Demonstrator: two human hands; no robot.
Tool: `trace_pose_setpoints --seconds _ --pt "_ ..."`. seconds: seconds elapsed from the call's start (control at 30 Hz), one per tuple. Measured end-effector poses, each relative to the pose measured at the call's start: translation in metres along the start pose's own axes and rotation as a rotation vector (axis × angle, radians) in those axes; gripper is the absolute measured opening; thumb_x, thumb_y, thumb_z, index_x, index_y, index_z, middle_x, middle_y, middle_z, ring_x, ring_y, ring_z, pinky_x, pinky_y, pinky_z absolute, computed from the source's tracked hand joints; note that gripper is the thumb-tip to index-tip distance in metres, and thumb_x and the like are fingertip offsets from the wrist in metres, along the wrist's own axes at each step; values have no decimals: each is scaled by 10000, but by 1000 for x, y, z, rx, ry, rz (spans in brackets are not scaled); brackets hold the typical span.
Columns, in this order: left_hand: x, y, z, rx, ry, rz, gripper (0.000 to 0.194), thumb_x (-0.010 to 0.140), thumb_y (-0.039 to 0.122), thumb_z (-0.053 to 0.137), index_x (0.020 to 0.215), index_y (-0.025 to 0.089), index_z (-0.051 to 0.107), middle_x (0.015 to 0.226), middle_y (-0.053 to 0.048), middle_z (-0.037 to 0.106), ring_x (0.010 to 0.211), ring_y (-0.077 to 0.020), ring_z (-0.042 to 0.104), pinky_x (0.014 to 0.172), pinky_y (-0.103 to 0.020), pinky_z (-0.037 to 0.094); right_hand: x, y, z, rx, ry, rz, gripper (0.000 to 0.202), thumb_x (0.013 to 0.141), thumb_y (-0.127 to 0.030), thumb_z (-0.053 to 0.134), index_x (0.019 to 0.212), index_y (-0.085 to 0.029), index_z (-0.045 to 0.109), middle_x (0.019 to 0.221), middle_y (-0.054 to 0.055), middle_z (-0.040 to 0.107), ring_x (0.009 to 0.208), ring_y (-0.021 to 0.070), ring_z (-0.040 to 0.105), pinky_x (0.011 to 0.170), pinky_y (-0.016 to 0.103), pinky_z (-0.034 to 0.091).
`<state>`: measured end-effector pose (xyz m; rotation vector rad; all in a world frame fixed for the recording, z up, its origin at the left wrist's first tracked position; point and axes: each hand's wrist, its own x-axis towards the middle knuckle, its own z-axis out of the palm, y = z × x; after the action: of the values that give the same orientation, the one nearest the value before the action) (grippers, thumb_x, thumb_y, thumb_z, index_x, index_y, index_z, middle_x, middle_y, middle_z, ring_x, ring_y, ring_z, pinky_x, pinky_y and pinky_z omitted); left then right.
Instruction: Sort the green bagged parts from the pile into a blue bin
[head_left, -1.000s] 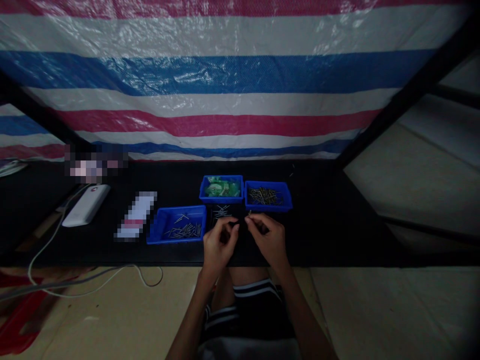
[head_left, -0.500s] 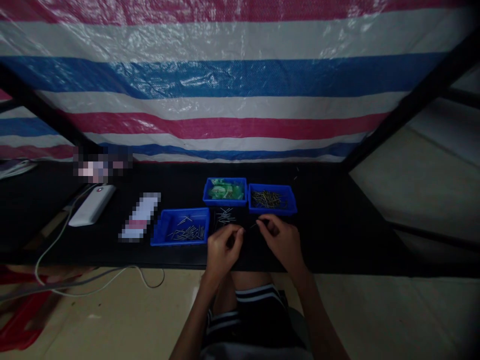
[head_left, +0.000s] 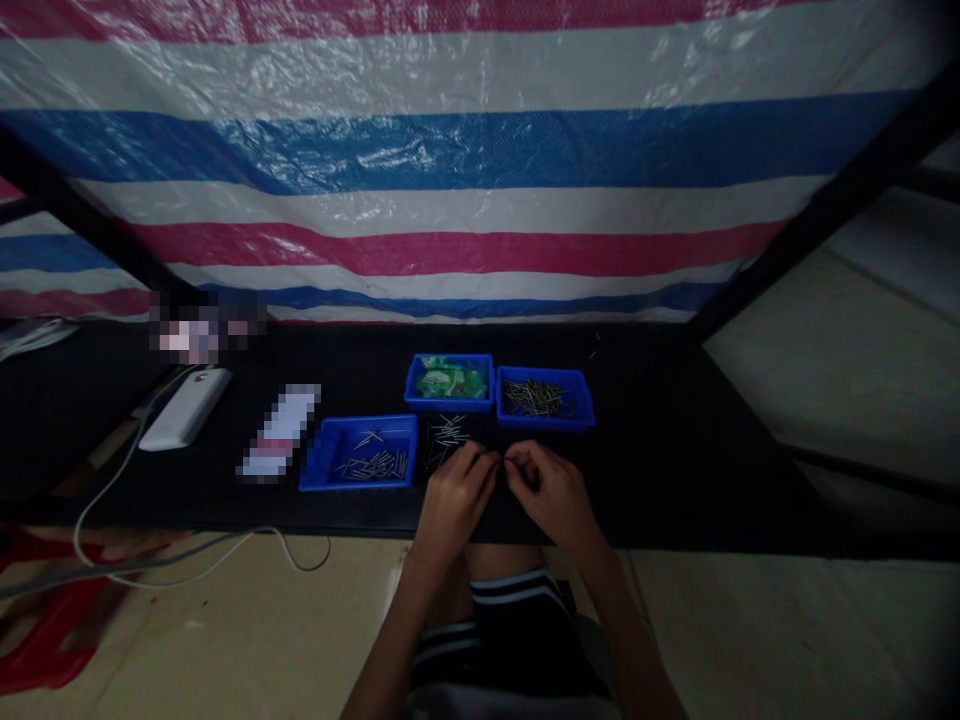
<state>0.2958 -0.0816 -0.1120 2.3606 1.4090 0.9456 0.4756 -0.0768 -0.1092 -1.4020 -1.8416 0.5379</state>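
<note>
My left hand (head_left: 455, 497) and my right hand (head_left: 551, 495) meet almost fingertip to fingertip over the black table, each in a pinch. Whatever lies between their fingertips is too small and dark to make out. Just beyond my left hand lies a loose pile of thin metal pins (head_left: 450, 432). A blue tray (head_left: 321, 455) at the left holds more silvery pins (head_left: 375, 466). Behind the hands, one blue tray (head_left: 450, 407) has green plastic packets (head_left: 450, 380) in it, and another blue tray (head_left: 551, 424) beside it holds brassy pins (head_left: 534, 398).
A white power bank (head_left: 186, 408) with a cable (head_left: 84, 520) and a blurred flat item (head_left: 281, 435) lie on the black table (head_left: 675, 470) at the left. A striped plastic sheet (head_left: 480, 150) hangs behind. A red stool (head_left: 52, 640) stands at lower left.
The hands have come together: the right moved left and slightly down, the left a little right. The thin piece seen at my right fingertips earlier is now hidden between the hands.
</note>
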Motion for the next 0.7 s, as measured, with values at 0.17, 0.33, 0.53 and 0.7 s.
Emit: trace_pose_setpoints --seconds 0.17,0.33,0.53,0.7 --pt "0 -1 -4 -103 16 -27 133 1044 171 538 1086 213 657 1028 -51 707 930 -184 715 847 -286 577 4 -10 5 150 31 -52 74 945 -200 647 993 -241 686 816 -7 692 659 134 596 609 263 462" --pt "-2 -6 -4 -240 88 -64 161 1029 156 565 1143 222 659 1031 -35 769 931 -170 759 842 -253 580 8 -14 8 331 52 -41 110 915 -192 703 1009 -247 682 831 -18 680 661 125 595 589 256 465" --pt "-6 -8 0 -231 90 -63 150 1037 182 571 1142 217 672 1033 -35 783 921 -165 768 833 -247 578 6 -11 7 378 36 -50 79 931 -189 695 981 -249 682 853 -17 659 709 127 605 621 257 473" --pt "-4 -6 -4 -241 75 -54 144 1050 196 556 1134 213 671 1026 -38 765 934 -163 755 846 -250 572 5 -12 5 379 20 -51 72 943 -181 681 980 -243 688 836 -19 651 705 121 595 627 255 474"
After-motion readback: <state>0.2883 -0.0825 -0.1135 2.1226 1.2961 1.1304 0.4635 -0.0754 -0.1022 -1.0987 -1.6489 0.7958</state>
